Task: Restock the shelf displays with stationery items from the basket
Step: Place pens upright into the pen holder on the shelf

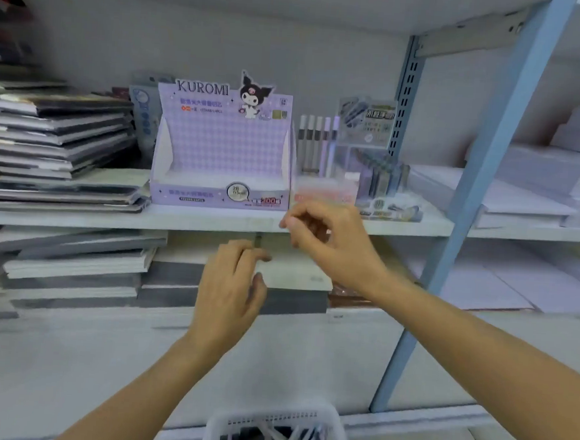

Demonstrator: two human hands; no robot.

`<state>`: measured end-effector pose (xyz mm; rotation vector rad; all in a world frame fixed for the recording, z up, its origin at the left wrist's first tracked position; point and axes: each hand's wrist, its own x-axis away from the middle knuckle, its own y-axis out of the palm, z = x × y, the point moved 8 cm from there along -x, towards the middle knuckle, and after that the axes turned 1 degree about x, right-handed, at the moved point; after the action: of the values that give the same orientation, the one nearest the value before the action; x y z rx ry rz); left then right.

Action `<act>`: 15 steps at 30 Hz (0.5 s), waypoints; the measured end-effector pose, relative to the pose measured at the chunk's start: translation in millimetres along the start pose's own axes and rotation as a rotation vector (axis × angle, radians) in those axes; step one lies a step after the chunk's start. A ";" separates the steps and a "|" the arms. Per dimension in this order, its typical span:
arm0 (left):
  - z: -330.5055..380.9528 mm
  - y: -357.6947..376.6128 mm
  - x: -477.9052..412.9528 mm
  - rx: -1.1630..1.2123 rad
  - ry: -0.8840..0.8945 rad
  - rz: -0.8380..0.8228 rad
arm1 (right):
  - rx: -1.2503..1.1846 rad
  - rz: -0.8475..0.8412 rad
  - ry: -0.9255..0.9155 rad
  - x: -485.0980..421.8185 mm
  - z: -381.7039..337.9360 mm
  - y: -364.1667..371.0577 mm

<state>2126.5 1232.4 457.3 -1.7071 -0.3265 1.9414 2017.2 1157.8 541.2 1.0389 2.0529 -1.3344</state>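
Observation:
A white plastic basket (213,431) at the bottom edge holds several pens and dark stationery packs. On the middle shelf stands a purple Kuromi display box (194,196) whose tray looks empty. To its right is a clear holder with upright pens (316,142), then a display of small lead cases (382,180). My left hand (230,291) is below the shelf edge with its fingers loosely curled, and a thin dark item (258,241) sticks up from them. My right hand (328,241) hovers at the shelf front before the clear holder, fingertips pinched together. Blur hides whether it holds anything.
Stacks of dark notebooks (54,134) fill the shelf's left side, and more stacks (72,263) lie on the shelf below. A blue metal upright (468,198) bounds the bay on the right. White paper reams (523,198) lie beyond it.

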 end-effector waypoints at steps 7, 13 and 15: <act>-53.5 91.2 226.2 0.057 -0.376 -0.655 | 0.059 -0.994 0.432 186.4 94.3 195.6; -65.8 121.5 376.3 -0.021 -0.525 -1.185 | 0.090 -1.290 0.688 342.2 155.3 253.0; -66.0 123.2 401.0 -0.049 -0.506 -1.286 | 0.199 -1.343 0.675 372.6 167.3 263.1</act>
<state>2137.9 1333.2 44.9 -0.5901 -1.2716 1.2606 2003.0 1193.0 56.9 -0.0434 3.4341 -1.9237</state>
